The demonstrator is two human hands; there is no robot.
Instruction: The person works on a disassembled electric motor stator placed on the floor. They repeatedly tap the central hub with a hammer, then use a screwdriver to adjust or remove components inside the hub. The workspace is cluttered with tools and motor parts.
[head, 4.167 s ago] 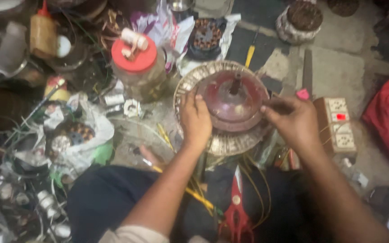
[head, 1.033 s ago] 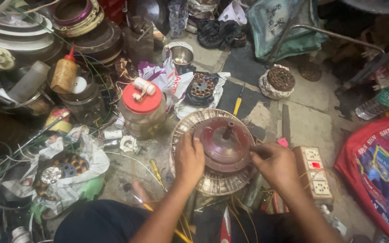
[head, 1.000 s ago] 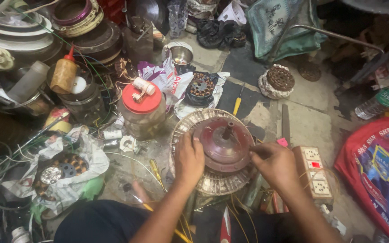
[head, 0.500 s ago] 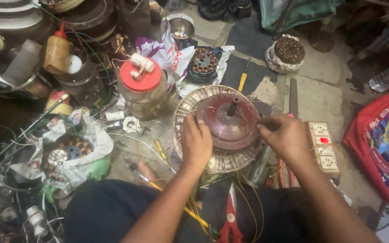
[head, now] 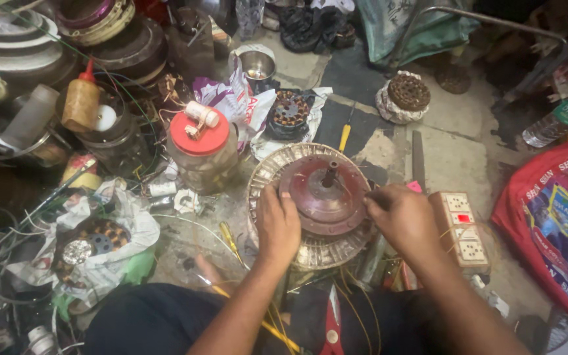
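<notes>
A round fan motor (head: 323, 190) with a dark red centre cover, a short shaft and a silvery ribbed rim lies on the floor in front of me. My left hand (head: 278, 223) rests on its left rim, fingers curled over the edge of the red cover. On the right edge of the cover sits my right hand (head: 399, 217), fingers pinched together against it; whether they hold a small tool I cannot tell. Yellow wires (head: 356, 315) trail from under the motor toward my lap.
A jar with a red lid (head: 200, 154) stands left of the motor. A white socket board (head: 463, 230) lies to the right, a red printed bag (head: 553, 217) beyond it. A yellow-handled screwdriver (head: 344, 135), wound stators (head: 289, 113), red-handled pliers (head: 329, 322) and tangled wires (head: 47, 263) crowd the floor.
The view has shifted a little between frames. Both hands stay on the motor, the left on its rim and the right at the cover's right edge, with small finger movements.
</notes>
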